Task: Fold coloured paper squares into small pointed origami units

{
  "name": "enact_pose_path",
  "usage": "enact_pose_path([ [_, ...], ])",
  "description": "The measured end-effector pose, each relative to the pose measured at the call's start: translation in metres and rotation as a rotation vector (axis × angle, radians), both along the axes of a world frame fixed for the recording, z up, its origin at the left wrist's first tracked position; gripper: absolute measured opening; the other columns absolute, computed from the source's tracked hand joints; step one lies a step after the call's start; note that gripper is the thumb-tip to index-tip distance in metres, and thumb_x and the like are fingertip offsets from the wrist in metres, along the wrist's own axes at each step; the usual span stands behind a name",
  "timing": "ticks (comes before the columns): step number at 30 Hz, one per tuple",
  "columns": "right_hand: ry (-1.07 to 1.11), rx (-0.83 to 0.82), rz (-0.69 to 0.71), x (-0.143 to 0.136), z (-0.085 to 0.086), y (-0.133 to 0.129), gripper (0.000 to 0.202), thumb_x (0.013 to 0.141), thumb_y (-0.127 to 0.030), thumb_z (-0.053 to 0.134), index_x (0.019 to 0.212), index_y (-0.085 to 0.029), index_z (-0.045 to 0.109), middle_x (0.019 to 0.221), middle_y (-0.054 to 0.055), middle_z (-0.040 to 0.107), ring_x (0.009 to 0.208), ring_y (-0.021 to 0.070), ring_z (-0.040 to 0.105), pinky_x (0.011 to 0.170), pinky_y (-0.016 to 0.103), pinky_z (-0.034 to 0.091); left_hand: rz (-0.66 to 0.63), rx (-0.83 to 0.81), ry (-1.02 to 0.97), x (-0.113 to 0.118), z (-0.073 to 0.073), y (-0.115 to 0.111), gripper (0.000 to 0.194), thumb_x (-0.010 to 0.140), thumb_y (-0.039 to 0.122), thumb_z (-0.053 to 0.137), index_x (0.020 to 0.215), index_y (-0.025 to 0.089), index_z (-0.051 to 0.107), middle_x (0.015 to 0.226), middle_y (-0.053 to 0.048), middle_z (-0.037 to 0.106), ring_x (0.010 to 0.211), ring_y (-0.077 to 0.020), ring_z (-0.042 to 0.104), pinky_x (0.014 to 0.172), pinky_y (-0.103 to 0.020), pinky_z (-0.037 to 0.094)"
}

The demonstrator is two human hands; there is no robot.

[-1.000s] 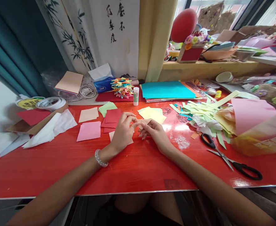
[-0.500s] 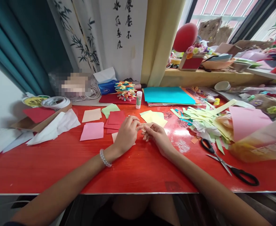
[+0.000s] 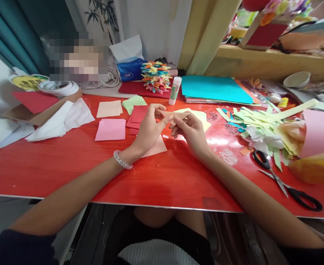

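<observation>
Both hands meet over the middle of the red table [image 3: 117,184], pinching one small folded piece of peach paper [image 3: 174,116]. My left hand [image 3: 152,129] is closed on its left side, thumb at the lower middle. On the other side my right hand [image 3: 191,132] grips the paper between thumb and fingers. A flat peach sheet [image 3: 155,147] lies beneath my left hand. Partly hidden behind the hands are red paper squares [image 3: 138,114] and pale yellow squares [image 3: 203,118]. Pink squares [image 3: 110,129], peach squares [image 3: 109,109] and green squares [image 3: 134,104] lie to the left.
A glue stick [image 3: 175,90] stands upright behind the hands, near a many-pointed paper ornament [image 3: 156,77] and blue sheets [image 3: 217,90]. Scissors [image 3: 282,184] lie open at right, below a heap of paper strips [image 3: 264,121]. A tissue pack [image 3: 130,68] stands at the back.
The view has tilted down, so the table sits higher in the picture. The peach paper between my fingers now shows more of its folded, pointed shape. More of the sheet under my left hand shows.
</observation>
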State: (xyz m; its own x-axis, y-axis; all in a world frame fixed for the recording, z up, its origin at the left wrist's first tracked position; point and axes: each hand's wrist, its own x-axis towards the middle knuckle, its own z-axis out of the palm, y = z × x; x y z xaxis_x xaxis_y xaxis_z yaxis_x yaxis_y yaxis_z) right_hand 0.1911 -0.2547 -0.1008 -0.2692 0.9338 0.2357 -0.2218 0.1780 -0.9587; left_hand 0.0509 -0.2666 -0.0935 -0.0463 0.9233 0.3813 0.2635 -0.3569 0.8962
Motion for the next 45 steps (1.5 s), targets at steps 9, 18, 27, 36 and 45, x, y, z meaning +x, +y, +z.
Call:
enact_pose_path([
  [9, 0.011, -0.063, 0.029, 0.003, -0.012, -0.002, 0.021, 0.083, -0.036, 0.065, 0.079, -0.02, 0.052, 0.067, -0.002, 0.064, 0.049, 0.0081, 0.058, 0.046, 0.021, 0.047, -0.076, -0.079, -0.108, -0.001, -0.005, 0.001, 0.012, 0.078, 0.013, 0.064, 0.086, 0.018, 0.056, 0.083, 0.0, 0.062, 0.077, -0.0121, 0.059, 0.075, -0.028, 0.047],
  [18, -0.072, -0.038, 0.0, 0.006, -0.012, -0.002, 0.025, 0.083, -0.042, 0.064, 0.078, -0.021, 0.051, 0.068, -0.002, 0.062, 0.05, 0.0077, 0.056, 0.05, 0.022, 0.048, -0.163, -0.173, -0.083, -0.006, 0.006, 0.001, 0.011, 0.078, 0.02, 0.066, 0.088, 0.016, 0.063, 0.088, -0.002, 0.066, 0.082, -0.0128, 0.061, 0.076, -0.026, 0.047],
  [27, -0.122, -0.067, -0.007, 0.006, -0.013, -0.001, 0.029, 0.083, -0.047, 0.062, 0.076, -0.021, 0.052, 0.07, -0.001, 0.061, 0.053, 0.0085, 0.056, 0.051, 0.023, 0.048, -0.183, -0.169, 0.053, -0.01, 0.009, 0.001, 0.015, 0.08, 0.029, 0.065, 0.077, 0.014, 0.066, 0.078, -0.003, 0.067, 0.075, -0.0133, 0.06, 0.073, -0.028, 0.045],
  [36, -0.062, -0.056, -0.008, 0.006, -0.012, -0.002, 0.025, 0.082, -0.037, 0.066, 0.071, -0.02, 0.053, 0.055, -0.004, 0.053, 0.043, 0.0068, 0.048, 0.043, 0.021, 0.039, -0.199, -0.151, 0.247, -0.016, 0.012, 0.002, 0.022, 0.081, 0.039, 0.062, 0.082, 0.017, 0.065, 0.082, -0.002, 0.067, 0.076, -0.014, 0.057, 0.071, -0.028, 0.042],
  [45, -0.129, -0.048, 0.045, 0.004, -0.01, -0.003, 0.033, 0.079, -0.051, 0.065, 0.073, -0.02, 0.053, 0.063, -0.002, 0.058, 0.05, 0.0083, 0.053, 0.049, 0.023, 0.043, -0.178, -0.254, -0.095, -0.01, 0.012, -0.002, 0.008, 0.08, 0.022, 0.062, 0.074, 0.017, 0.06, 0.065, 0.001, 0.055, 0.06, -0.0104, 0.051, 0.061, -0.027, 0.042],
])
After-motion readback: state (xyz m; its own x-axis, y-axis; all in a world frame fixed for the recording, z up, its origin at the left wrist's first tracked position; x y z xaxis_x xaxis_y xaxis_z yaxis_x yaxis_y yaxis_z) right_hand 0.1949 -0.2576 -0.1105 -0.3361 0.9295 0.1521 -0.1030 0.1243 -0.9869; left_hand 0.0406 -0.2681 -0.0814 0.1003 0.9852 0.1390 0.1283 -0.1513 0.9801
